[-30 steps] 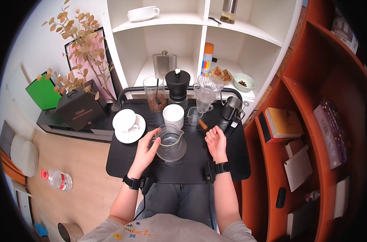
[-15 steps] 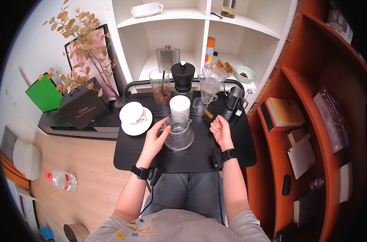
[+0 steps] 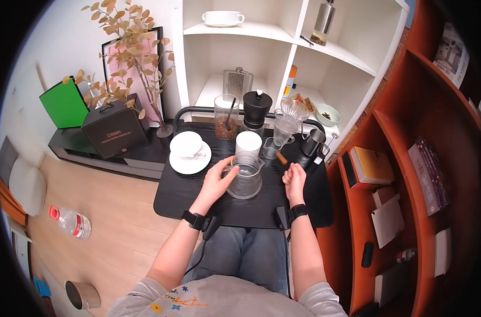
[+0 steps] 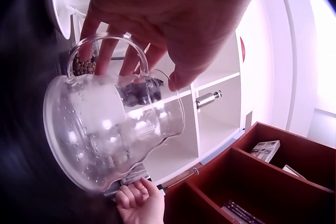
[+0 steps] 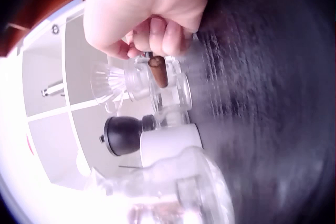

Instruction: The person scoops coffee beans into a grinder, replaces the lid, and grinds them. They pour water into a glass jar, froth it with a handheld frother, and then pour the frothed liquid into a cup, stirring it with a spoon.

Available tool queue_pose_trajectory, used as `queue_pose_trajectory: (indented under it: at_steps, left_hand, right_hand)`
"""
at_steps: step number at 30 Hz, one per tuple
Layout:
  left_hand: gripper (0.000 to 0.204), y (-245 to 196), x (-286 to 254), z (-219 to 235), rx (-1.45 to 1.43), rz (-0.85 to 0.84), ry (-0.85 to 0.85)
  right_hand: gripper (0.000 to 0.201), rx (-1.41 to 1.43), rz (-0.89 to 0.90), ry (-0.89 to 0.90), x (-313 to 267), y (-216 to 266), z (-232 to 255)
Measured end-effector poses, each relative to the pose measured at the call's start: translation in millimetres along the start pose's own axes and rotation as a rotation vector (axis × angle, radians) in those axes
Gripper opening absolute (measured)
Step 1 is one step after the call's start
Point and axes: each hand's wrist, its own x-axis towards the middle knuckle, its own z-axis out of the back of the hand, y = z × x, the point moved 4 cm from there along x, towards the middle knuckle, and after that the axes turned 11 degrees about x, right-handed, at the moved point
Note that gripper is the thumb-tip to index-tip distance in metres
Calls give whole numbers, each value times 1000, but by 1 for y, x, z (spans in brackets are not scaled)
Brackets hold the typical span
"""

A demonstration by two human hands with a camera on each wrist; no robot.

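Observation:
A clear glass carafe (image 3: 245, 185) stands near the middle of the black tray table. My left hand (image 3: 219, 181) is at its handle side, fingers extended beyond the glass handle (image 4: 107, 37) and the thumb near the rim. Water droplets cling inside the carafe in the left wrist view. Close behind it is a white cup (image 3: 248, 141). To the right, my right hand (image 3: 294, 179) rests low over the table with fingers curled in and nothing visible in them. Just beyond those fingers lies the wooden handle (image 3: 282, 158) of a small glass cup (image 3: 271, 148).
A white cup (image 3: 186, 143) sits on a saucer (image 3: 198, 168) at left. Along the back stand a glass of beans (image 3: 226, 127), a black grinder (image 3: 257, 108), a glass dripper (image 3: 293, 116) and a metal pitcher (image 3: 313, 141). A red-brown bookshelf (image 3: 351, 232) borders the right side.
The head view has shifted and turned, so the whole scene sits differently in frame. Both hands keep their places: the left at the carafe, the right curled beside the wooden handle.

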Motion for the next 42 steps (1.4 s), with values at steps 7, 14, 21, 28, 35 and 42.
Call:
queue_pose_trajectory:
  at_steps: [7,14,21,28,35,42]
  left_hand:
    - [40,14,2,-3,54,-56,-11]
    - [37,14,7,-2,-90,-11,19]
    - [36,16,10,2,-190,48,111]
    - [35,13,12,3,-222,-1,107]
    - [37,-5,10,13,-82,13,116]
    - [35,-3,9,11,-86,20,120]
  right_hand:
    - [30,-276,109,-6,-1,-4,1]
    - [30,-405,117,-13,2,-4,-3]
    - [28,-443,100,16,2,-5,0]
    - [25,-433,75,26,-2,-5,-1]
    - [27,-491,72,5,-2,-5,0]
    - [28,-515,61,13,-4,-5,-4]
